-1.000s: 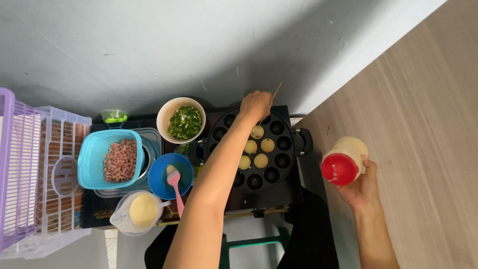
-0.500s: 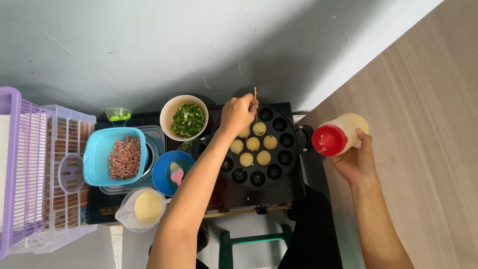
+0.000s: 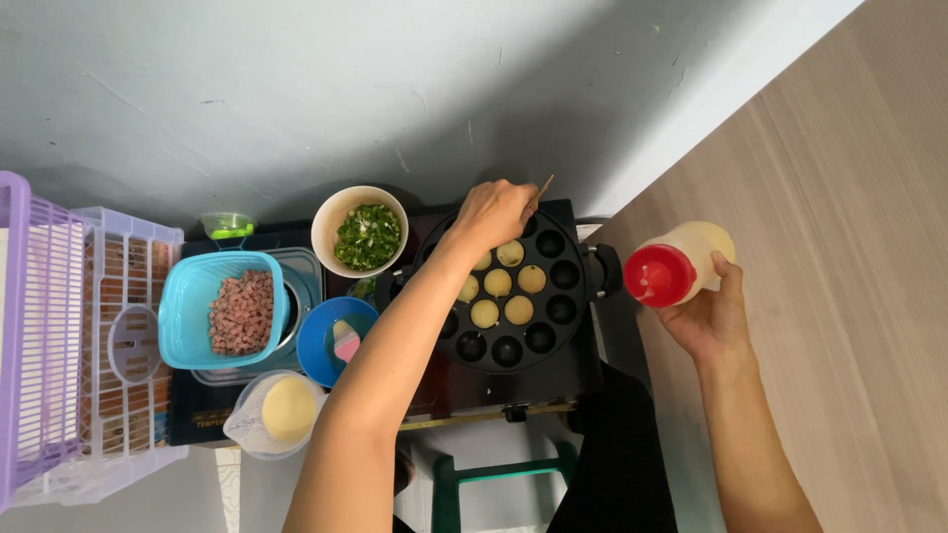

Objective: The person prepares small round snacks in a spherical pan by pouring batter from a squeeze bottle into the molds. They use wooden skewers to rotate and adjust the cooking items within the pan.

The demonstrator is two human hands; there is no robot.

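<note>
While left hand (image 3: 499, 212) pinches skewer (image 3: 542, 187) over pan (image 3: 568, 286), right hand (image 3: 706, 316) grips bottle (image 3: 681, 265), scallion bowl (image 3: 361, 232) beside.

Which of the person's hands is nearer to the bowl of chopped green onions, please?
The left. The left hand, holding a thin wooden skewer, is over the round moulded pan right beside the bowl of chopped green onions. The right hand holds a red-capped squeeze bottle beyond the pan.

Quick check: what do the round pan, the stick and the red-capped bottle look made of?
Round pan: looks like dark metal, matte black, probably nonstick-coated. Stick in the left hand: thin, tan, likely bamboo or wood. Bottle in the right hand: translucent soft plastic, glossy red cap.
</note>
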